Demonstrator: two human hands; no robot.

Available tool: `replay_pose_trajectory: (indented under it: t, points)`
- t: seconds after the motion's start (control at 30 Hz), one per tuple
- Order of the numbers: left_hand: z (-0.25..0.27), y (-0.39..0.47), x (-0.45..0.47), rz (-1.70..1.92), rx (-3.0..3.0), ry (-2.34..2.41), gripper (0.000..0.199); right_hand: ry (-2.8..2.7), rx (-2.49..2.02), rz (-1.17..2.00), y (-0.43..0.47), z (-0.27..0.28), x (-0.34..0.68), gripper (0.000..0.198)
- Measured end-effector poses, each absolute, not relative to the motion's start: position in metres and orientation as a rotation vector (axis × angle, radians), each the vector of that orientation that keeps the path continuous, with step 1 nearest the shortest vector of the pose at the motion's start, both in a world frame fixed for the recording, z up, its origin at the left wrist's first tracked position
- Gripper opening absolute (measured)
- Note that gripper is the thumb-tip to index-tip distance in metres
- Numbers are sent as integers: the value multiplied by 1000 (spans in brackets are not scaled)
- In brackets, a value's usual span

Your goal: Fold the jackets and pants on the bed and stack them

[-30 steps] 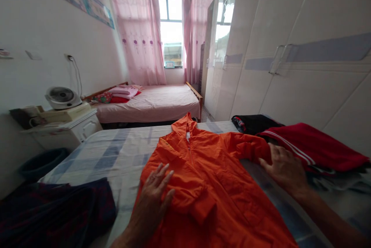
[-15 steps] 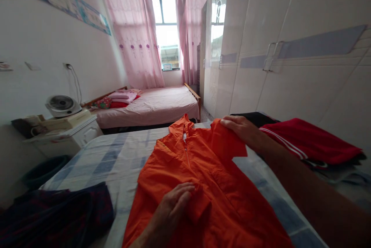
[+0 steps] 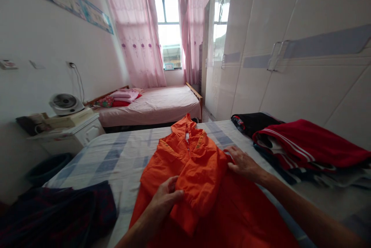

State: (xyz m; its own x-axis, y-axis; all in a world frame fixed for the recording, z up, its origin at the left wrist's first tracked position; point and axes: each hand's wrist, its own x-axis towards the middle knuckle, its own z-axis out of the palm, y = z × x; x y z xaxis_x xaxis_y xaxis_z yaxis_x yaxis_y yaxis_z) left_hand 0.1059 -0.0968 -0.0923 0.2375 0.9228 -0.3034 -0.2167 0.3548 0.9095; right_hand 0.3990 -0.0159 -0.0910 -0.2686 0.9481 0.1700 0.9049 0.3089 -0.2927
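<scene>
An orange zip-up jacket (image 3: 156, 174) with a collar lies front side up on the bed in front of me. One sleeve (image 3: 199, 182) is folded across its front. My left hand (image 3: 165, 196) is closed on the edge of that sleeve, thumb on top, near the jacket's middle. At the jacket's right side, my right hand (image 3: 245, 165) touches the folded edge below the shoulder, its thumb and fingers apart.
Folded red trousers (image 3: 313, 140) with white stripes top a clothes pile at right, beside black clothing (image 3: 255, 122). Dark checked cloth (image 3: 63, 213) lies near left. A fan (image 3: 66, 103) stands on a cabinet; a second bed (image 3: 162, 101) is beyond. White wardrobes (image 3: 266, 93) line the right.
The right-side sleeve, earlier stretched outward under my right hand, now lies folded over the jacket's front. My right hand has come down and nearer; my left hand has moved slightly left.
</scene>
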Motion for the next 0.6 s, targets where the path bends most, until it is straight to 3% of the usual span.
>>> replay_pose_trajectory:
  t: [0.07, 0.17, 0.47, 0.6]
  points:
    - [-82, -89, 112, 964, 872, 966, 54, -2280, -1653, 207, -16, -98, 400, 44]
    - [-72, -75, 111, 1070, 915, 960, 58, -2211, -1660, 192, -12, -104, 401, 25]
    - [-96, -90, 90, 931, 1786, 1638, 50, -2138, -1567, 11, -15, -117, 413, 23]
    - [-86, -98, 100, 940, 2231, 1417, 23, -2159, -1525, 2, -13, -115, 411, 16]
